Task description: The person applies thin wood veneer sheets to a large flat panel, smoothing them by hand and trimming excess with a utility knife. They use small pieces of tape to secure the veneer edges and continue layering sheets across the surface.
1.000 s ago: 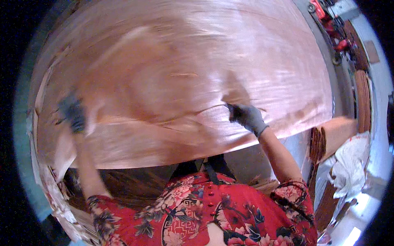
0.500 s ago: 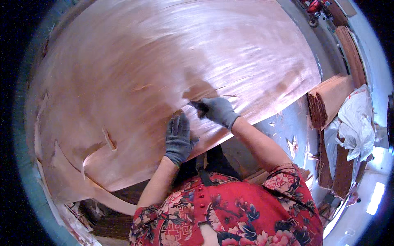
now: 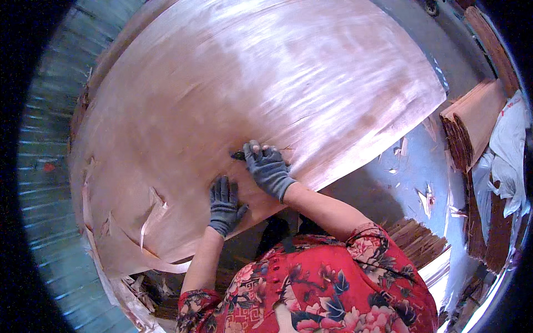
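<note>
Both hands wear grey knit gloves on a large, pale pinkish-brown wood veneer sheet [image 3: 333, 77]. My left hand [image 3: 225, 204] lies flat on it near its front edge, fingers apart and pointing away from me. Just to the right and slightly higher, my right hand [image 3: 267, 169] presses down with bent fingers over a small dark tool [image 3: 237, 155], which pokes out at the left and is mostly hidden. Torn, curling strips [image 3: 155, 208] lift from the sheet at the lower left, where its edge is ragged.
A corrugated blue-green wall [image 3: 50, 166] runs along the left. At the right are folded veneer bundles [image 3: 474, 111], white plastic sheeting [image 3: 508, 161] and scraps on the grey floor [image 3: 408, 183]. Below the sheet lies another veneer stack [image 3: 416, 238]. A wheel [image 3: 432, 8] shows at the top right.
My left hand came from the far left to lie beside my right hand. My right hand, with the dark tool, moved left and turned palm-down. The view has shifted, showing more wall.
</note>
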Tool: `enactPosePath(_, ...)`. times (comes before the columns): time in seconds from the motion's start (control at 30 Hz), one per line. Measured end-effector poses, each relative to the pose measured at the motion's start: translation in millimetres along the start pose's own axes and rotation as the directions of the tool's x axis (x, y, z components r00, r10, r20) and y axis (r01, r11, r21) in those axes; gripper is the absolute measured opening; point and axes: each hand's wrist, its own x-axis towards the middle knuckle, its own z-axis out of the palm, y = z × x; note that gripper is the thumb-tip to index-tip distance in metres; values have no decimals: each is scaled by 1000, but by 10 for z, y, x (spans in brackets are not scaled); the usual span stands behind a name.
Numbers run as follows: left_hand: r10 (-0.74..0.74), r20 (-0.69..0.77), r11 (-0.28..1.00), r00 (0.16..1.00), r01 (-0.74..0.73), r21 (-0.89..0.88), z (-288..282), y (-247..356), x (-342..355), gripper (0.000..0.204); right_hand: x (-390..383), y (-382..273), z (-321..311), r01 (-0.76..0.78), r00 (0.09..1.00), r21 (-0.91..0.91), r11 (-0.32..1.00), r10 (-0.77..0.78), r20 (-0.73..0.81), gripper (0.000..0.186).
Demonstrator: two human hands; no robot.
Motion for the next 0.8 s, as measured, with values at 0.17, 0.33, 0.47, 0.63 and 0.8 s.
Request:
enactPosePath(0.17,-16,102,999,995,19,-34,110,-73,-31,96,-165,149,-272,12,996,139,990,0,-87,46)
enactPosePath(0.33,157,-55,970,986,-144,198,69,-180,-20,97,-790,753,-824,-89,996,167,982,88,11,49)
enactPosePath(0.47,39,-100,999,994,-42,-23,-294,-38,-7,92,-1633,1484,-1567,-401,910,68,913,389,146,40)
enactPosePath(0.63,-151,-399,980,904,83,-182,-781,846,587,83,-2840,2262,-2298,-809,547,-161,565,824,147,28)
enactPosePath(0.8,-13,-319,974,948,-60,-216,-966,2042,1607,75,-3535,2872,-2310,-889,449,-37,457,884,134,28)
